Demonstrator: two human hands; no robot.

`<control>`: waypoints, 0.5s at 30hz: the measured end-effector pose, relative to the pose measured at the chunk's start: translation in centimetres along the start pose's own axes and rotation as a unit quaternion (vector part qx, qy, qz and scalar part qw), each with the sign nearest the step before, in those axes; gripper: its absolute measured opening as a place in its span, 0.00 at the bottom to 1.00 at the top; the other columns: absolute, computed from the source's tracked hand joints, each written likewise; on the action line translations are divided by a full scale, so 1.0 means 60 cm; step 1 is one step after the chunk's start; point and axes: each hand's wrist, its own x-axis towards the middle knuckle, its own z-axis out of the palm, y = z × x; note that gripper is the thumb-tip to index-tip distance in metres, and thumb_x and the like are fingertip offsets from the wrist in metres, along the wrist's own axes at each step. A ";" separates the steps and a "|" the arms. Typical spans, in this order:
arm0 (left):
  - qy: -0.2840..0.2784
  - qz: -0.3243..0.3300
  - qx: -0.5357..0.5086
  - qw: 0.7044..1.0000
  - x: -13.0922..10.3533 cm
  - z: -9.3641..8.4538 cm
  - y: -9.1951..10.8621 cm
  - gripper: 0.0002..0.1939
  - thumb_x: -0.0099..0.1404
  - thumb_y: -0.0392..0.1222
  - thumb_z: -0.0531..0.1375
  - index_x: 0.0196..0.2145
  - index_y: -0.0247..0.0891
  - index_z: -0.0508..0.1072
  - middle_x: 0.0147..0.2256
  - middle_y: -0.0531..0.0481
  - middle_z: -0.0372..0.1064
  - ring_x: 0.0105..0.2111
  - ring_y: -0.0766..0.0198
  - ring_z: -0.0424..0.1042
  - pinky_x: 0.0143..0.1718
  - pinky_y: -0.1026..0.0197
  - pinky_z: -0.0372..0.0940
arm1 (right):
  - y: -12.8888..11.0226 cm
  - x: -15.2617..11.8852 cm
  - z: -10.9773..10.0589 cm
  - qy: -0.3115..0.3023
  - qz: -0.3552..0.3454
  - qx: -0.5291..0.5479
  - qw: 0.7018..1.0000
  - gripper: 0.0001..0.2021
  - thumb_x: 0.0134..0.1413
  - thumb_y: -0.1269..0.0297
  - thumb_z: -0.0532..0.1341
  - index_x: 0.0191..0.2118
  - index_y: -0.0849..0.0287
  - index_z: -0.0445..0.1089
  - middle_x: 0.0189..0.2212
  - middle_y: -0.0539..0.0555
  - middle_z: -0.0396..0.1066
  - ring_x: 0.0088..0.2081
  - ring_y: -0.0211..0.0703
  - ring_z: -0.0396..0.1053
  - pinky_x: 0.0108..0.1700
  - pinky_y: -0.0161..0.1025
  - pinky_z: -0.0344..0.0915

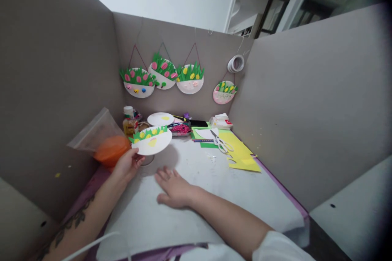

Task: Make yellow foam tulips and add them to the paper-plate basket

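1. One white tabletop [147, 228]: I find the decorated paper plate [162, 140] above its left part
2. Plate: tilted; step in hand, I judge, is positioning it
3. Right hand [176, 190]: fingers spread, holding nothing; table contact I cannot confirm
4. Left hand [127, 165]: fingers gripping the plate's near rim
5. Yellow flowers [148, 134]: next move calls for gripping clear of them

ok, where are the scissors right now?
Head view, right of centre on the table: the scissors lie with their handles over the left edge of the yellow sheet, blades beside the white paper piece.
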 end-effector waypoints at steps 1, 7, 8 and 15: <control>0.004 -0.001 -0.004 1.000 0.000 -0.001 0.002 0.08 0.58 0.27 0.54 0.34 0.32 0.71 0.24 0.51 0.70 0.18 0.72 0.68 0.17 0.71 0.66 | 0.004 -0.001 0.000 -0.020 -0.026 0.007 0.999 0.34 0.56 0.49 0.49 0.64 0.57 0.40 0.64 0.56 0.38 0.64 0.49 0.33 0.61 0.52 0.36; 0.000 0.008 0.002 1.000 0.005 -0.001 0.001 0.07 0.59 0.27 0.53 0.30 0.31 0.70 0.23 0.51 0.68 0.18 0.71 0.68 0.17 0.71 0.67 | 0.090 -0.003 -0.043 0.064 0.340 -0.030 0.938 0.38 0.57 0.49 0.46 0.62 0.76 0.42 0.63 0.69 0.34 0.64 0.58 0.27 0.61 0.55 0.30; -0.004 0.009 0.005 1.000 0.005 -0.001 0.000 0.07 0.59 0.27 0.53 0.30 0.31 0.70 0.23 0.51 0.68 0.18 0.71 0.68 0.16 0.71 0.67 | 0.089 -0.003 -0.041 0.087 0.347 -0.043 0.933 0.38 0.56 0.49 0.47 0.62 0.77 0.42 0.64 0.69 0.32 0.64 0.59 0.24 0.61 0.54 0.28; -0.007 0.013 0.008 1.000 0.000 -0.002 0.001 0.07 0.59 0.26 0.52 0.30 0.32 0.69 0.22 0.52 0.68 0.17 0.72 0.67 0.16 0.72 0.66 | 0.036 0.005 0.001 -0.007 0.047 0.007 0.999 0.35 0.55 0.46 0.48 0.64 0.55 0.40 0.64 0.55 0.38 0.64 0.50 0.34 0.61 0.53 0.35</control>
